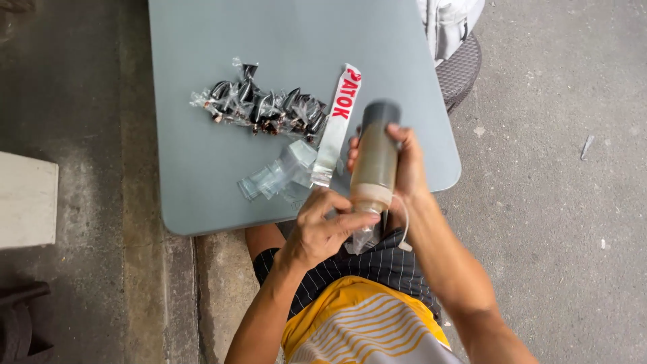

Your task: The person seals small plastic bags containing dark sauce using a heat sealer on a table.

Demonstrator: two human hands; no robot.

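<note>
My right hand (404, 168) grips a squeeze bottle (375, 154) of brown sauce, tipped nozzle-down over my lap. My left hand (323, 226) pinches a small clear plastic bag (364, 237) right under the nozzle. On the grey table (202, 162) lies a heap of several small filled and tied sauce bags (259, 108). Beside it rest a stack of empty clear bags (276, 176) and a white strip with red letters (338, 121).
The table edge runs just in front of my knees. A dark woven chair with a white bag (453, 34) stands at the table's far right corner. A pale concrete block (27, 199) sits at the left on the concrete floor.
</note>
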